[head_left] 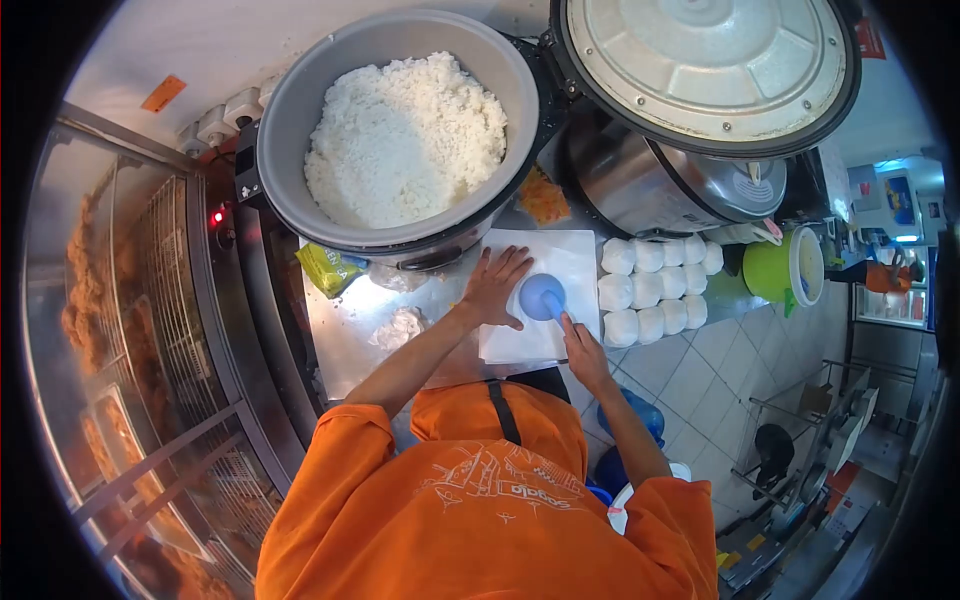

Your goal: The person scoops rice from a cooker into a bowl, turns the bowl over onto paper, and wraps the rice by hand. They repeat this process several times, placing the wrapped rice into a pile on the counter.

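Orange short-sleeved shirt with white print [500, 500] is nearest to where I look. From it, toward 12 o'clock, white rectangular paper sheets [515, 345] lie on a silver metal table [345, 335], and on them seems to rest a round light-blue plastic scoop [541, 295]. At its 3 o'clock sit white rounded bundles [647, 290] in close rows; at 11 o'clock stands a large grey round pot [285, 170], with white cooked rice [410, 140] inside.

For this step, I think, the paper should lie flat, and the scoop should be guided by a firm, even grip.

Left hand [494, 290], at 9 o'clock of the scoop, is spread wide, palm down on the paper, grasping nothing. Right hand [584, 350], at 5 o'clock, is closed around the scoop's handle. What is beneath the scoop, I cannot tell.
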The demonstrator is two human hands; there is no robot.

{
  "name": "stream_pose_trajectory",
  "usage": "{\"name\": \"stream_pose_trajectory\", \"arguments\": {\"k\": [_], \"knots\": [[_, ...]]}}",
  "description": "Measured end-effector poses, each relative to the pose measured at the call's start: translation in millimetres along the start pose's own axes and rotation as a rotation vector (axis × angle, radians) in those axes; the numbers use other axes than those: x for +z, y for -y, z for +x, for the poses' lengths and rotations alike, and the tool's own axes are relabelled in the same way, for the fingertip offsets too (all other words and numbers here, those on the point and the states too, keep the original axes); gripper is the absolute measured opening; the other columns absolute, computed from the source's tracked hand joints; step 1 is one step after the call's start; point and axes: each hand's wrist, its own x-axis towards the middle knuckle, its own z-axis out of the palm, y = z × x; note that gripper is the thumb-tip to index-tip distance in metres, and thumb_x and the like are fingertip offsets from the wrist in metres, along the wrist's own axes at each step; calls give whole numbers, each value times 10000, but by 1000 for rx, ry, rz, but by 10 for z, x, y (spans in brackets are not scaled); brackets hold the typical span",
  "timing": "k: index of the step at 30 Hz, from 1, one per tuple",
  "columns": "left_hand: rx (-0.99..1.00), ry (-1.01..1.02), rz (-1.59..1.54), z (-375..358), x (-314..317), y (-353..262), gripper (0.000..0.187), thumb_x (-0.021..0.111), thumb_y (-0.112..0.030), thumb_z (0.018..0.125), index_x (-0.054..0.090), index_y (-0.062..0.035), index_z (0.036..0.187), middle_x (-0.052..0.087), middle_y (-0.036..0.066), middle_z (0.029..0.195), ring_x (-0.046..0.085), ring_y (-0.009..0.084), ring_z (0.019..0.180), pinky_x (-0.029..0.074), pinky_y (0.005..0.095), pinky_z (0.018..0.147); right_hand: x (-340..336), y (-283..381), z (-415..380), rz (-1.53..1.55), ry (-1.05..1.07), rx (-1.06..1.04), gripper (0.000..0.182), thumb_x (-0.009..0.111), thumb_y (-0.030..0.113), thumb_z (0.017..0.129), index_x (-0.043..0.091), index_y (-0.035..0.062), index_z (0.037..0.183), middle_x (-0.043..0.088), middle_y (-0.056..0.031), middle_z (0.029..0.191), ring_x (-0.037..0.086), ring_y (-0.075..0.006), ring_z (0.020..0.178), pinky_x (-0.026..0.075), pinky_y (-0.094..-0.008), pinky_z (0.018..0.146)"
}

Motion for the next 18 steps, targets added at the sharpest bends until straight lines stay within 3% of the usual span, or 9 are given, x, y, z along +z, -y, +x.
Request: {"name": "stream_pose_trajectory", "arguments": {"k": [5, 7, 12, 14, 15, 16, 18], "knots": [[-7, 2, 22, -8, -42, -42, 1394, 887, -653, 547, 205, -125, 1642, 176, 84, 1713, 120, 266, 1592, 60, 620, 1263, -108, -80, 120, -107, -17, -136, 550, 548, 36, 991, 450, 25, 1532, 581, -145, 1020, 634, -331, 869, 527, -432, 781], [-29, 28, -16, -4, -100, -71, 1371, 923, -568, 537, 225, -135, 1635, 186, 89, 1710, 129, 273, 1595, 55, 611, 1272, -142, -38, 118, -198, 101, -30, 569, 542, 30, 984, 452, 55, 1544, 587, -131, 1054, 621, -318, 924, 486, -437, 788], [-19, 14, -15, 19, -43, -45, 1378, 922, -568, 540, 223, -104, 1633, 183, 106, 1711, 127, 289, 1595, 60, 607, 1272, -114, 123, 62, -153, 50, 69, 583, 569, 35, 979, 473, 107, 1549, 580, -117, 1121, 576, -308, 1054, 398, -483, 901], [-22, 13, -39, 2, 19, -42, 1382, 922, -566, 543, 220, -85, 1632, 182, 109, 1712, 125, 293, 1595, 63, 603, 1273, -48, 181, 17, -147, -161, 59, 613, 567, -21, 942, 491, 119, 1535, 585, -100, 1141, 569, -291, 1056, 401, -463, 896], [-5, -10, -38, 3, 50, -29, 1394, 924, -563, 538, 215, -65, 1630, 178, 118, 1712, 120, 300, 1595, 65, 599, 1274, -37, 192, -12, -76, -207, 88, 537, 575, 14, 979, 505, 63, 1509, 580, -131, 1146, 558, -323, 1042, 391, -465, 927], [10, -34, -35, -23, 21, -29, 1406, 927, -561, 533, 210, -46, 1627, 175, 127, 1713, 115, 307, 1596, 67, 595, 1275, -81, 206, 1, -77, -192, 74, 537, 575, 14, 979, 505, 63, 1509, 580, -131, 1146, 558, -323, 1042, 391, -465, 927], [-16, -63, -28, -121, -8, -73, 1384, 919, -550, 563, 198, -32, 1625, 172, 137, 1711, 118, 314, 1594, 83, 586, 1274, -186, 230, 3, 61, -344, 151, 567, 585, 17, 972, 452, -9, 1522, 582, -208, 1196, 545, -398, 1085, 417, -490, 957]]}}
